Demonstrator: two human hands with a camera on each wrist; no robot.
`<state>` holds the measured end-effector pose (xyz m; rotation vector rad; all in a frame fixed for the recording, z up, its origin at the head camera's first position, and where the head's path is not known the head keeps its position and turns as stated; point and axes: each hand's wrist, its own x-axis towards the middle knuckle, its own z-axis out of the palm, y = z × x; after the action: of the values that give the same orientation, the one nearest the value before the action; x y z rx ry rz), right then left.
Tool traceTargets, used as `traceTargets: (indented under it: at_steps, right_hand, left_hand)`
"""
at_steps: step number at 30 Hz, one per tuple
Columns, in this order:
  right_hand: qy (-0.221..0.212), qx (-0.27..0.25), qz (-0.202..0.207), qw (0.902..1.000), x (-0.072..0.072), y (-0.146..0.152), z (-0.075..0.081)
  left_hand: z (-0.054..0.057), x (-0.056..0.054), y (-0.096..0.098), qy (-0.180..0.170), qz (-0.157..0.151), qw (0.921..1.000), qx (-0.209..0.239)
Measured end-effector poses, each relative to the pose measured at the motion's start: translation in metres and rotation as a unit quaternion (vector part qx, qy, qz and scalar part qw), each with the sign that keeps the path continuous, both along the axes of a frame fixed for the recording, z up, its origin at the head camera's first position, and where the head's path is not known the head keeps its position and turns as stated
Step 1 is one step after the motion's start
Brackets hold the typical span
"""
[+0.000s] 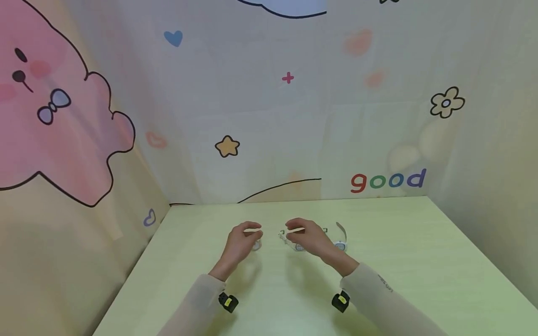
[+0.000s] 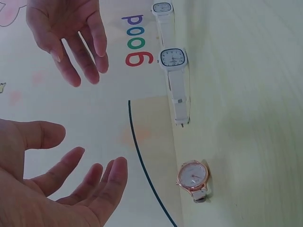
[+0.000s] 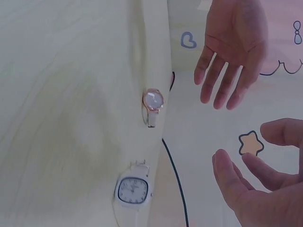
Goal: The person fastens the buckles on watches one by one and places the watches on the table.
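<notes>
Rose-gold watch [image 2: 193, 175] lies below the left hand's [image 1: 241, 241] fingertips. One white watch [image 2: 173, 57] lies below the right hand's [image 1: 311, 237] fingers; the outer white watch [image 1: 340, 246] lies to their right. Both hands' fingers are loosely extended, thumbs apart.

Left hand [image 2: 47, 205] below and right hand [image 2: 71, 28] above, as I watch remotely from the left wrist.
On the pale tabletop [image 2: 251, 142] I see a rose-gold round wristwatch [image 2: 193, 175], apart from a white square-cased wristwatch [image 2: 173, 57] whose strap [image 2: 178, 90] points toward it; a second white wristwatch [image 2: 162, 7] is cut off at the top. Both hands stand apart from all three. The backdrop [image 2: 104, 113] bears the multicoloured word "good" [image 2: 136, 43] and a dark curved line [image 2: 147, 173].
</notes>
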<state>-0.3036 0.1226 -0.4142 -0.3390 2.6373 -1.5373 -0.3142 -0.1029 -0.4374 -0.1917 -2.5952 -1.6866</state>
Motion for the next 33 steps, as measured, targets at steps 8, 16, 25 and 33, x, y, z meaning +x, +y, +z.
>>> traceTargets:
  at_steps: [8, 16, 25, 33]
  right_hand:
    - [0.023, 0.038, -0.017, 0.9989, -0.005, 0.031, 0.010]
    - [0.008, 0.032, -0.020, 0.9993, -0.014, 0.048, 0.003]
    - [-0.013, 0.038, -0.044, 0.9982, -0.026, 0.048, -0.007]
    - [-0.028, 0.057, -0.077, 0.9950, -0.040, 0.048, -0.019]
  left_hand:
    - [0.005, 0.000, 0.009, 0.013, -0.009, 0.9999, 0.004]
    - [0.000, -0.005, 0.025, 0.017, -0.027, 0.9989, 0.034]
    - [-0.017, -0.020, 0.047, -0.062, -0.006, 0.9936, 0.094]
    - [-0.027, -0.028, 0.061, -0.086, 0.012, 0.9901, 0.110]
